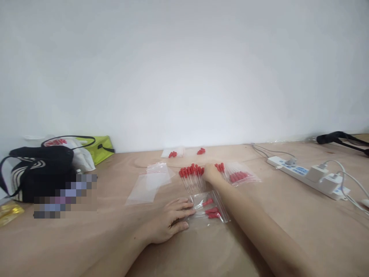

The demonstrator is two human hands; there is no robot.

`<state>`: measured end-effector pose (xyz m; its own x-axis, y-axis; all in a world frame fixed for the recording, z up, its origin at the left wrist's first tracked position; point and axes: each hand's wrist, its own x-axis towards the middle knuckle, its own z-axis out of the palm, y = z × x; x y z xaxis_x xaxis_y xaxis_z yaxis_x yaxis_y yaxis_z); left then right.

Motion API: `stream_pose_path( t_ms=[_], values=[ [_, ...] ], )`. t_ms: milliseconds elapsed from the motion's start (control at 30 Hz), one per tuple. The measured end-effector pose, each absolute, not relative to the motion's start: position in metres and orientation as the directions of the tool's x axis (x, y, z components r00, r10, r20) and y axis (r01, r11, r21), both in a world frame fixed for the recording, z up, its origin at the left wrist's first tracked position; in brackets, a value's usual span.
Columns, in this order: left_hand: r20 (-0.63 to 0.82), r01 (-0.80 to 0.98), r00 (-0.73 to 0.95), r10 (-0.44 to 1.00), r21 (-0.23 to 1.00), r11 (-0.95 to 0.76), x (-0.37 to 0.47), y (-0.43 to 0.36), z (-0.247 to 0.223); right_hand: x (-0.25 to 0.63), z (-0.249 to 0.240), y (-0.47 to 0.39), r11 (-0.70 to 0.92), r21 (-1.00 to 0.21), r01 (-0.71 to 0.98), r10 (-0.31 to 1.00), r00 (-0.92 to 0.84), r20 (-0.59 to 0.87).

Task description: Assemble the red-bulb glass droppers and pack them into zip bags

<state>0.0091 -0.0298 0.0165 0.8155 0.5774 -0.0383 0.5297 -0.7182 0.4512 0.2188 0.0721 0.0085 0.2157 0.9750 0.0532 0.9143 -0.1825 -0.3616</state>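
A clear zip bag [198, 221] lies in front of me with a few red-bulbed droppers [212, 210] inside. My left hand [170, 218] rests flat at its left side, fingers apart, their tips on the bag's edge. Beyond the bag, a row of loose droppers with red bulbs and thin clear stems [191, 173] is laid out on the table. My right hand [211, 174] reaches over the bag into this row, its fingers curled downward. Whatever the right fingers hold is hidden behind the hand.
Flat clear bags [147, 186] lie left of the row, a filled bag [250, 175] to its right. Small bags with red bulbs [173, 154] sit near the wall. A power strip [302, 175] with cables is on the right; a black bag [43, 173] stands left.
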Motion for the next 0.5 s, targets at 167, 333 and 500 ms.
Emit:
stream_pose_path(
  t_ms=[167, 333, 500],
  values=[
    [-0.043, 0.530, 0.818, 0.574, 0.447, -0.721, 0.009, -0.030, 0.018, 0.219, 0.006, 0.076, -0.162, -0.400, 0.902, 0.975, 0.209, 0.077],
    [-0.017, 0.513, 0.824, 0.567, 0.449, -0.732, 0.009, -0.030, 0.015, 0.218, -0.001, 0.078, -0.148, -0.423, 0.894, 0.972, 0.210, 0.102],
    [-0.029, 0.522, 0.820, 0.571, 0.448, -0.726, 0.009, -0.030, 0.016, 0.217, 0.002, 0.075, -0.080, -0.473, 0.877, 0.971, 0.176, 0.164]
  ],
)
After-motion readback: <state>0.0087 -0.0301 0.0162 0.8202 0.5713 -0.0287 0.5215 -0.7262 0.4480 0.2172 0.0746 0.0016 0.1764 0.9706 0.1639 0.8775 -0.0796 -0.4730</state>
